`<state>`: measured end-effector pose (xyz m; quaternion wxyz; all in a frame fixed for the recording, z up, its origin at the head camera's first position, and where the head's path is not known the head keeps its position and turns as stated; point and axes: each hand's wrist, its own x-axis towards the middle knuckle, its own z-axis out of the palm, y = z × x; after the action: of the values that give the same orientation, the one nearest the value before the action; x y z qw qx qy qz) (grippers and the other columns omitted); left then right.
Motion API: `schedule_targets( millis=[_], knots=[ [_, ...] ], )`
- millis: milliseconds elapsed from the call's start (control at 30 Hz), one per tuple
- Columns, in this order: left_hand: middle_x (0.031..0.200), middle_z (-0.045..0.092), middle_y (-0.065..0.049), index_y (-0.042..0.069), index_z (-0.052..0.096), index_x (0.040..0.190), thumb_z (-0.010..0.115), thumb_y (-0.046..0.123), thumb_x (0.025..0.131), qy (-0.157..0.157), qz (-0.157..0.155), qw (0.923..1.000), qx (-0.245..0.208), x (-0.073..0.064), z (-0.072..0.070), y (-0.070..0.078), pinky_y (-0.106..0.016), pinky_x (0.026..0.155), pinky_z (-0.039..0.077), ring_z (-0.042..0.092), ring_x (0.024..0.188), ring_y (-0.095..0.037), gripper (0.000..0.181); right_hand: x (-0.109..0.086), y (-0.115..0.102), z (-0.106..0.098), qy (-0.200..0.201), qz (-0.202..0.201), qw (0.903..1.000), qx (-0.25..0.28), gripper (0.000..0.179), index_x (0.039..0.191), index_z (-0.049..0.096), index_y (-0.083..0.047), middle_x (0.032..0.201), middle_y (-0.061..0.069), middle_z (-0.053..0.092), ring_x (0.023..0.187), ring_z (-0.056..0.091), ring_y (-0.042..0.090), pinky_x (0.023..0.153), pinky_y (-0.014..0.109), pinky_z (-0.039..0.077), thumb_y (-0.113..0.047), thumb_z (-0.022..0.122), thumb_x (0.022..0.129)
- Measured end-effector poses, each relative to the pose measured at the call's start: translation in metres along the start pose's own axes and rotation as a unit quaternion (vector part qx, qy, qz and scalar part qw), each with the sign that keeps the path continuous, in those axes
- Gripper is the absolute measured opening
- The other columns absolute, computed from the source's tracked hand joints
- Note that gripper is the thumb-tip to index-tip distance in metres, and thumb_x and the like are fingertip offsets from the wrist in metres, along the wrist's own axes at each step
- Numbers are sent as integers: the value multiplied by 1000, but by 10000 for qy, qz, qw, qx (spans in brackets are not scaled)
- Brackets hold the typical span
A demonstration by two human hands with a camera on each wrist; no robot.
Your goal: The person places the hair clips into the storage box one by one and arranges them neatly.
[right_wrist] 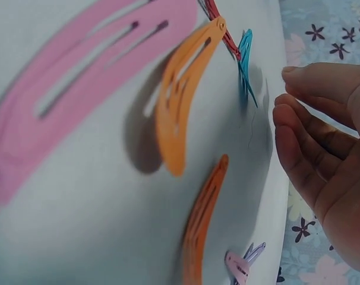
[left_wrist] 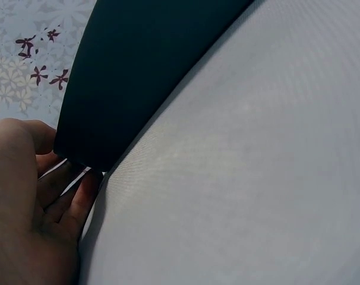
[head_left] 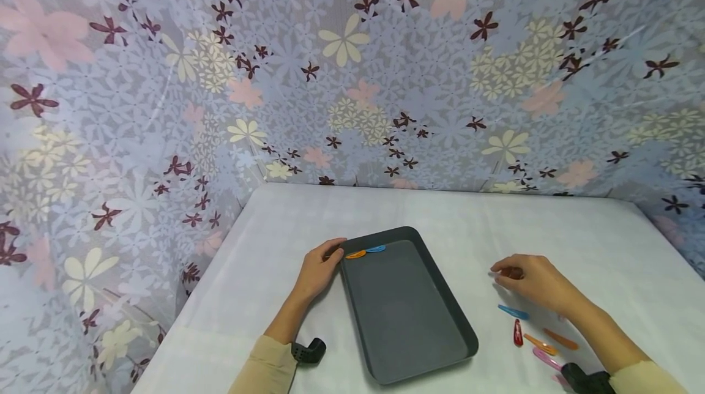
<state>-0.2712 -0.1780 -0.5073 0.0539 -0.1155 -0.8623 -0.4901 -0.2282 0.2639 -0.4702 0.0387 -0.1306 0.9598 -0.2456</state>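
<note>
My left hand (head_left: 318, 268) grips the far left corner of a dark grey tray (head_left: 407, 308). In the left wrist view the fingers (left_wrist: 79, 202) curl at the tray's corner (left_wrist: 103, 142). Inside that corner lie an orange snap hair clip (head_left: 355, 254) and a blue one (head_left: 376, 249). Right of the tray, my right hand (head_left: 531, 278) hovers over the table, its fingers loosely bent and holding nothing. Nearest to it is a blue hair clip (head_left: 513, 312). Closer to me lie a red clip (head_left: 518, 333), a yellow-orange clip (right_wrist: 177, 101), a darker orange clip (right_wrist: 204, 222) and a pink clip (right_wrist: 97, 77).
White cloth covers the table (head_left: 308, 210). Behind it and at the left hangs a flowered curtain (head_left: 352, 76). Small pink and lilac clips (right_wrist: 242, 264) show low in the right wrist view. Each wrist wears a black camera mount (head_left: 308, 352).
</note>
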Motion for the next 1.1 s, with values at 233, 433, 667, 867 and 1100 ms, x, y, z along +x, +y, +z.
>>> schedule_targets(
  millis=[233, 433, 667, 867, 1100],
  knots=[
    [125, 64, 1, 25, 61, 126, 52, 33, 96, -11, -30, 10000, -26, 0, 2, -1, -42, 99, 46, 59, 117, -19, 32, -10, 0, 1, -287, 186, 9994, 101, 26, 106, 71, -15, 91, -5, 66, 78, 56, 8, 67, 24, 51, -26, 71, 82],
    [125, 64, 1, 27, 61, 125, 52, 33, 96, -11, 0, 10000, -2, 0, 2, -3, -42, 99, 46, 59, 117, -19, 31, -20, 4, 1, -304, 144, 9994, 52, 26, 105, 71, -17, 88, -7, 65, 77, 56, 4, 67, 22, 50, -27, 72, 82],
    [125, 63, 3, 27, 59, 127, 51, 32, 97, -49, -68, 10000, 11, -2, 1, -1, -41, 98, 47, 59, 116, -18, 32, -29, 6, -1, -420, 126, 9990, 115, 27, 106, 71, -18, 84, -9, 62, 73, 52, 1, 64, 18, 48, -30, 71, 82],
    [126, 63, 2, 26, 59, 128, 50, 34, 97, -66, -16, 10000, 23, -1, 1, -2, -41, 98, 47, 60, 115, -18, 33, -39, 7, -1, -478, -5, 9987, 158, 27, 106, 70, -21, 83, -10, 60, 72, 52, -3, 64, 18, 48, -32, 71, 82],
    [123, 64, -1, 25, 59, 127, 49, 33, 97, 52, 106, 9996, 250, -1, 2, -3, -40, 93, 49, 61, 112, -20, 33, -47, 10, -2, -611, -344, 9966, 420, 31, 109, 69, -19, 84, -11, 61, 73, 53, -5, 65, 18, 49, -35, 70, 82]
  ],
)
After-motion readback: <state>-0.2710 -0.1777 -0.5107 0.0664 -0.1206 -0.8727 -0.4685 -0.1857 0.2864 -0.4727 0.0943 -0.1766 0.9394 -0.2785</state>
